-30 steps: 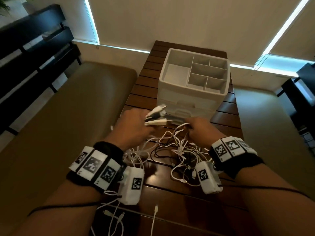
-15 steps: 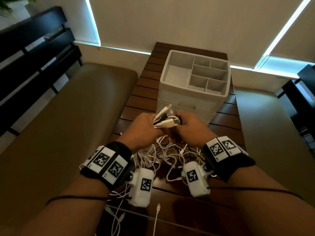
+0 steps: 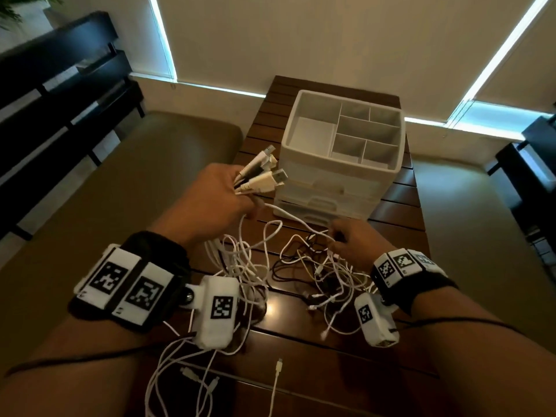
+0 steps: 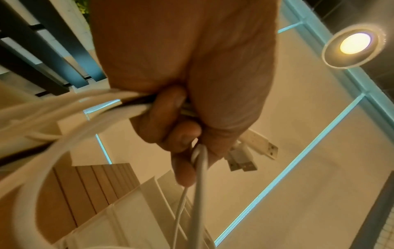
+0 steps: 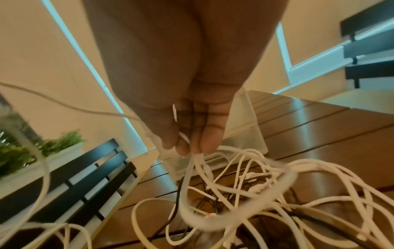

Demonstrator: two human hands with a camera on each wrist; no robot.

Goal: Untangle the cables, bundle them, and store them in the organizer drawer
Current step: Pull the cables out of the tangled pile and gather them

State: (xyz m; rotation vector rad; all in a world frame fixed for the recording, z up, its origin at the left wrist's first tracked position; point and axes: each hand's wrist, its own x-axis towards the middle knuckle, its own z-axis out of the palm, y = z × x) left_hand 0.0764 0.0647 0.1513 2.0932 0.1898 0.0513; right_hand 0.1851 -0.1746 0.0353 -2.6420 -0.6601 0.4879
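My left hand (image 3: 222,194) is raised above the table and grips a bunch of cables (image 4: 127,107) by their USB plug ends (image 3: 264,173), which stick out toward the organizer. Their cords hang down into a tangle of white and black cables (image 3: 301,272) on the dark wooden table (image 3: 400,212). My right hand (image 3: 352,239) sits low at the tangle's far right and pinches white cable strands (image 5: 198,161) between its fingertips. The white organizer (image 3: 343,145) stands behind, its top compartments holding nothing; its front drawers (image 3: 319,206) look closed.
A brown cushioned bench (image 3: 120,206) lies left of the table, a second one (image 3: 481,221) right. Black slatted furniture (image 3: 60,85) stands far left. Loose cable ends (image 3: 278,365) trail over the table's near edge.
My left hand rose and moved left with the plug bundle. My right hand left the plugs, dropped right and down, and now pinches strands in the tangle.
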